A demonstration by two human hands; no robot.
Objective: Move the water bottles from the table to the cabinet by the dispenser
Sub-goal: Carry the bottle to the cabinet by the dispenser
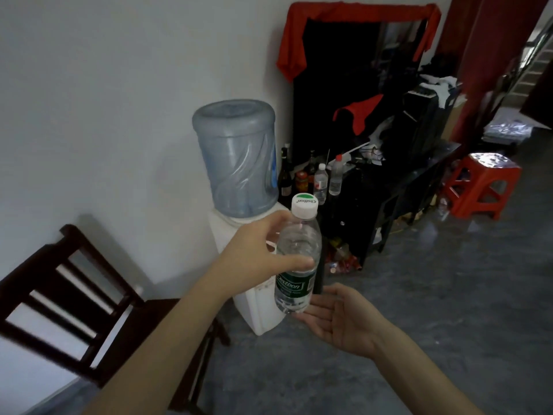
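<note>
The left hand [257, 253] held the water bottle [296, 265] upright, fingers wrapped round its middle, the right hand [338, 319] spread wide beneath; best carried level to the far black cabinet [386, 190], set beside the bottles there [327, 181].

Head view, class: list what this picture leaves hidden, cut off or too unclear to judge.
- The left hand grips the water bottle; its fingers lie hidden behind the bottle.
- Whether the open right hand touches the bottle's base: unclear.
- The table is out of frame.
- The dark cabinet shows only in shadow; its shelves' contents are unreadable.
- The labels of the small bottles on the cabinet are too small.
- The dispenser taps are hidden by the left hand.
</note>
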